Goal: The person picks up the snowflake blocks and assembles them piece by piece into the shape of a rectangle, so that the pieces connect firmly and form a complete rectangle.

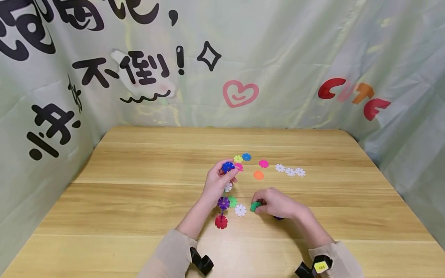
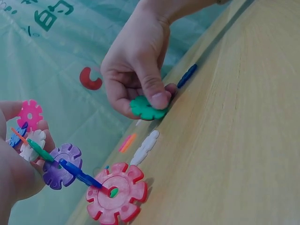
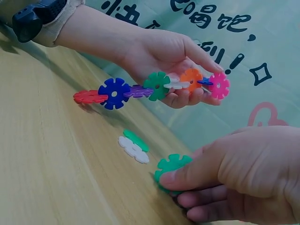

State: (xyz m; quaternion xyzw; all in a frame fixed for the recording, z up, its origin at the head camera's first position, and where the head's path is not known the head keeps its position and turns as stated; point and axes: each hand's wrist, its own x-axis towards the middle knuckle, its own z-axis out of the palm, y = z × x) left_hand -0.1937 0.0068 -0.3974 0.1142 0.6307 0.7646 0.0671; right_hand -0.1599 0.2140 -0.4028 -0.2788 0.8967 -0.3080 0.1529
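My left hand (image 1: 214,185) holds one end of a chain of notched plastic snowflake discs (image 3: 139,91). Orange, white, green, purple and blue discs link along the chain, between a pink disc (image 3: 218,85) at the held end and a red disc (image 2: 116,193) at the far end. Low over the table, my right hand (image 1: 279,202) pinches a single green disc (image 3: 171,168) between thumb and fingers, apart from the chain. A light green disc (image 1: 233,201) and a white disc (image 1: 240,210) lie between the hands. Beneath the right hand, a dark blue disc (image 1: 278,218) is mostly hidden.
Farther back on the wooden table (image 1: 139,162) lie loose yellow (image 1: 238,158), blue (image 1: 246,156), pink (image 1: 264,163) and orange (image 1: 258,175) discs. Three white discs (image 1: 290,172) sit in a row to their right. A printed curtain (image 1: 278,58) hangs behind the table.
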